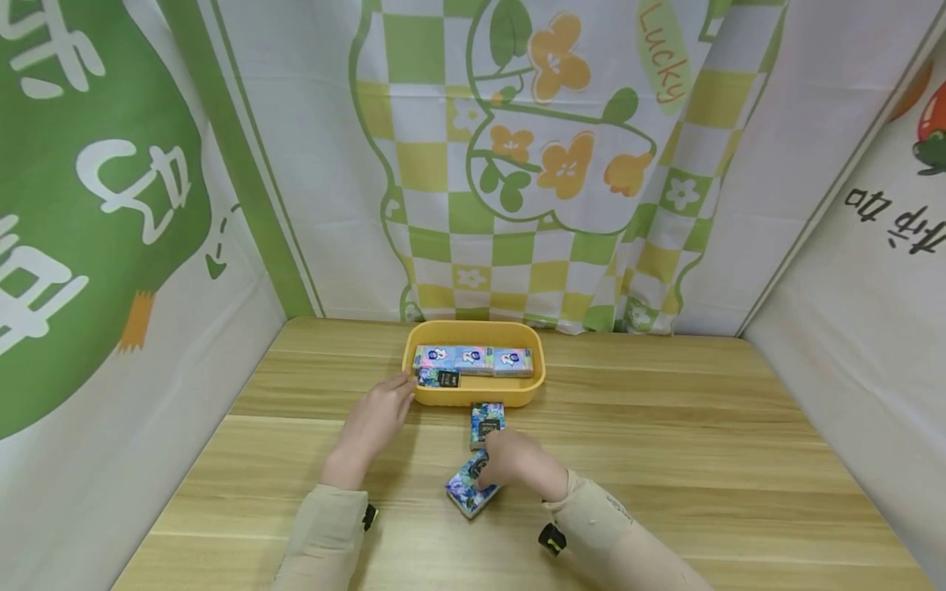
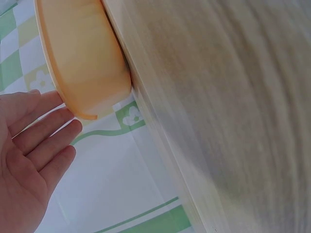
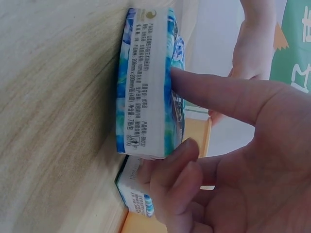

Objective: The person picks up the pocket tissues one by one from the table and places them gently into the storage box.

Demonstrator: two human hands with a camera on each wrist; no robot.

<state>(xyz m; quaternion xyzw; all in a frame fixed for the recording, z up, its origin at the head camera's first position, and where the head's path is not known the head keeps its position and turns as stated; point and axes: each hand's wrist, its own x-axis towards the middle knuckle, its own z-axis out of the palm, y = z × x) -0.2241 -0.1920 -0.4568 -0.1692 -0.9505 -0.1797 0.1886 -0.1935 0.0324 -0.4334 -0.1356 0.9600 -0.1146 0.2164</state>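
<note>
A yellow basket [image 1: 510, 397] stands at the back of the table. My left hand [image 1: 375, 420] reaches its left front corner with straight fingers, the fingertips right at the rim [image 2: 54, 80]. In front of the basket, two blue-green floral tissue packs lie on the table. My right hand [image 1: 517, 461] is over the nearer pack [image 1: 466, 492], which lies turned at an angle. In the right wrist view, the thumb touches the top edge of this pack [image 3: 146, 87], and curled fingers meet its end. Beyond those fingers lies the farther pack [image 1: 486, 413], partly covered by the hand.
Inside the basket, several pink-and-blue packs [image 1: 473, 359] stand in a row along the back, with a blue-green floral pack [image 1: 432, 377] at front left. Printed cloth [image 1: 532, 279] hangs behind the wooden table [image 1: 665, 460] and on both sides.
</note>
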